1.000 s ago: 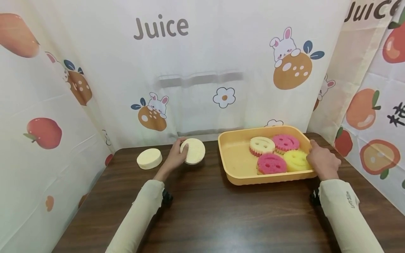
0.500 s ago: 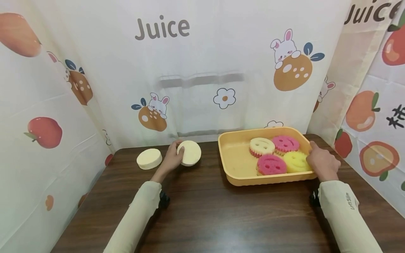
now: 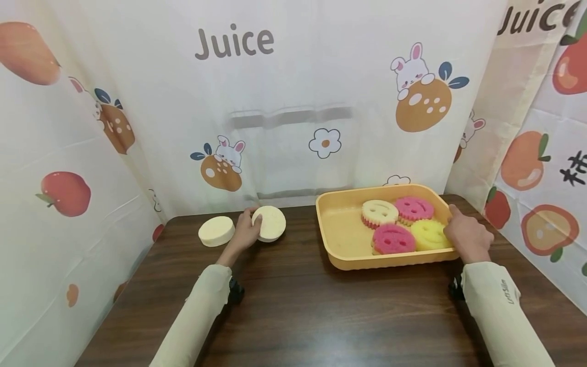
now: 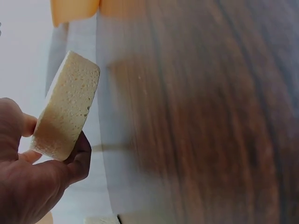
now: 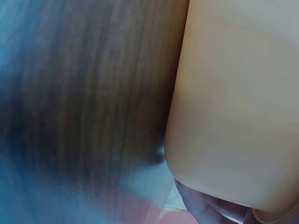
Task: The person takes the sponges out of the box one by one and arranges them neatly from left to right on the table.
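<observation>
Centre-left, the left hand [image 3: 246, 230] pinches a pale disc [image 3: 271, 224], likely light and squashy, best held near its edge; mid-right, the right hand [image 3: 470, 235] apparently grips the tray [image 3: 344, 229].

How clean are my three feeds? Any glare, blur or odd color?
Head: mostly clear, pale glare on the near part of the table; left wrist: pores readable on the sponge in the left hand, but the tabletop behind is smeared; right wrist: wood grain blurred, bluish cast at the left, yellow tray paler toward the top right corner.
</observation>
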### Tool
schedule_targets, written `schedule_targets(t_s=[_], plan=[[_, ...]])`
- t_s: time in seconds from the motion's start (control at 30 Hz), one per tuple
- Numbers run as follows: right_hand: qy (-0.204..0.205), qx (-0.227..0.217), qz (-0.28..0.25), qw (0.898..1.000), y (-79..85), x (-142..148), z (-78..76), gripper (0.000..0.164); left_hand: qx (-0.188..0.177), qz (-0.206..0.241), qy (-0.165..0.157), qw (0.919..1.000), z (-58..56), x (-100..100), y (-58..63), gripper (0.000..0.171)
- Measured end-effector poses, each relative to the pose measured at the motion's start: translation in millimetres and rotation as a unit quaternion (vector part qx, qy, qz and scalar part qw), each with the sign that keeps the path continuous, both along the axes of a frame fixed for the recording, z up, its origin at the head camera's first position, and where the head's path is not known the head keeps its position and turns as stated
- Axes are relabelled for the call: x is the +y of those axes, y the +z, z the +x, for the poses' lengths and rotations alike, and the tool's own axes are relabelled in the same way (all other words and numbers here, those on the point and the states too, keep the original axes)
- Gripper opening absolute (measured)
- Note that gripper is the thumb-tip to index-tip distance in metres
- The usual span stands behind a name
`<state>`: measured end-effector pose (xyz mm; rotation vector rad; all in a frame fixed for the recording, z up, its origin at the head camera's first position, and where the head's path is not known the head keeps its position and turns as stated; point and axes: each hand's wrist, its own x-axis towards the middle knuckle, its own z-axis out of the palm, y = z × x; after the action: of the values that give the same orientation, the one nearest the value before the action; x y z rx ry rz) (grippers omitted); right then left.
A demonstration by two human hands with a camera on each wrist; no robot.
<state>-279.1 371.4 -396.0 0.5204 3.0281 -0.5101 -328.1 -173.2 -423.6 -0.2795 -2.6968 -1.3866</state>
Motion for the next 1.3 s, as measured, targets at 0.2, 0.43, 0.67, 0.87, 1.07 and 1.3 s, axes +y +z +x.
schedule_targets(t_s=[0.2, 0.43, 0.67, 0.87, 1.07, 1.3], plan=[[0.001, 0.001, 0.0, 1.0, 0.2, -1, 0.6, 0.059, 0.009, -0.007, 0.012, 0.9999, -0.4, -3, -3.1, 0.051], [0.003, 0.002, 0.002, 1.0, 1.1, -1, 1.8, 0.058, 0.034, -0.005, 0.014, 0.9993, -1.4, -6, -3.6, 0.049], [0.004, 0.002, 0.003, 1.0, 2.5, -1, 3.0, 0.058, 0.031, -0.006, 0.027, 0.9992, -1.4, -7, -1.5, 0.048], [0.007, 0.008, 0.002, 1.0, 1.9, -1, 2.7, 0.058, 0.017, -0.022, 0.043, 0.9987, -0.8, -10, -4.0, 0.049], [0.007, 0.017, 0.003, 1.0, 2.9, -1, 2.3, 0.058, -0.002, -0.038, 0.061, 0.9974, -2.0, -12, -4.7, 0.05], [0.006, 0.015, 0.002, 1.0, 0.2, 0, 1.5, 0.058, -0.013, -0.05, 0.075, 0.9958, 1.8, -13, -2.8, 0.047]])
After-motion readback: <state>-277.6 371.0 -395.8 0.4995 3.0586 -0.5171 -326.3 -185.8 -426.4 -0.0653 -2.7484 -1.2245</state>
